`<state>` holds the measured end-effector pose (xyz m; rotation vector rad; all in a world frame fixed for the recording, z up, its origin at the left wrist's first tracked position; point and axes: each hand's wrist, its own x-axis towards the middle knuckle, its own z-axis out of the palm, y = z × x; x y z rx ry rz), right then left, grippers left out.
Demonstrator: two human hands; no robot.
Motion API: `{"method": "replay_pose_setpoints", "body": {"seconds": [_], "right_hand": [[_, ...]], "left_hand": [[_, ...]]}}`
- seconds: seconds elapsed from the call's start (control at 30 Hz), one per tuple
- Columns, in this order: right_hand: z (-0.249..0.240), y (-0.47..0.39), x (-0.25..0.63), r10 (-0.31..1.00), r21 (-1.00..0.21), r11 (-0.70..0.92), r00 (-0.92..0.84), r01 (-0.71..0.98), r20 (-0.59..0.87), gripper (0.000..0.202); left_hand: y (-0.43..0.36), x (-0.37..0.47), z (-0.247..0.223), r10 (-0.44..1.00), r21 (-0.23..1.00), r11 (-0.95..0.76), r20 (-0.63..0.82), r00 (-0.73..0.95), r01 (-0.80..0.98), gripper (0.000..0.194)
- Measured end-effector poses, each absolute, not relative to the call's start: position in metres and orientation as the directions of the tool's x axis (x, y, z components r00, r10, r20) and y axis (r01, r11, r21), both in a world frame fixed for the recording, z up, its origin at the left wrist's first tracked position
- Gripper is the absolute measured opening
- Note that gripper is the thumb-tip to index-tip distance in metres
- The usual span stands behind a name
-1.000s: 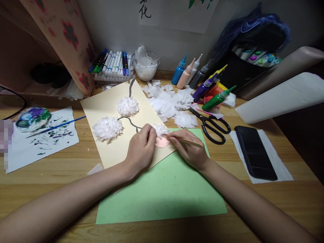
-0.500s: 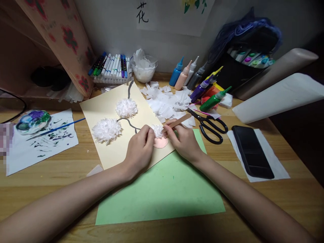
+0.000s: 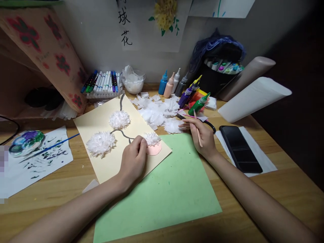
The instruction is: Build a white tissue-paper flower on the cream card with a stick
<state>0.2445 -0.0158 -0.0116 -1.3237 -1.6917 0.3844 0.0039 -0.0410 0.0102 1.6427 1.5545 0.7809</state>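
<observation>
Green sheet (image 3: pixel 167 199) at 6 o'clk; cream card (image 3: pixel 93 116) overlaps its 11. Scraps (image 3: pixel 152 114) at 12. R hand (image 3: pixel 207 140) at 3 grips stick (image 3: pixel 198 134), nr scraps. L hand (image 3: pixel 133 160) curled on card, can't tell if pinching, beside white flower (image 3: pixel 152 138), card's 3.

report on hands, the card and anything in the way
Left hand over cream card, grip unclear. Right hand holds stick, off the card. Smallest white flower covers part of pink patch. Scissors partly hidden behind right hand.
</observation>
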Motion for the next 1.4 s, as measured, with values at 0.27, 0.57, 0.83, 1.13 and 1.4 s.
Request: {"method": "replay_pose_setpoints", "body": {"seconds": [0.27, 0.57, 0.83, 1.13, 1.4], "right_hand": [[-0.019, -0.010, 0.249, 0.841, -0.444, 0.413, -0.147, 0.795, 0.521, 0.022], [-0.017, -0.007, 0.249, 0.838, -0.455, 0.326, -0.030, 0.829, 0.545, 0.015], [-0.019, -0.005, 0.252, 0.848, -0.462, 0.306, -0.017, 0.833, 0.530, 0.012], [-0.012, -0.013, 0.244, 0.818, -0.540, 0.343, 0.039, 0.769, 0.574, 0.012], [-0.008, -0.019, 0.239, 0.763, -0.568, 0.469, 0.014, 0.676, 0.647, 0.008]], "left_hand": [[-0.043, -0.002, 0.008, 0.993, 0.772, -0.018, -0.062, 0.105, 0.635, 0.033], [-0.045, -0.003, 0.007, 0.989, 0.743, -0.083, -0.020, 0.146, 0.664, 0.031], [-0.046, -0.002, 0.008, 0.989, 0.763, -0.093, -0.004, 0.148, 0.640, 0.031], [-0.045, -0.002, 0.008, 0.988, 0.765, -0.084, -0.019, 0.153, 0.638, 0.031], [-0.045, -0.002, 0.007, 0.988, 0.765, -0.102, 0.005, 0.152, 0.636, 0.031]]}}
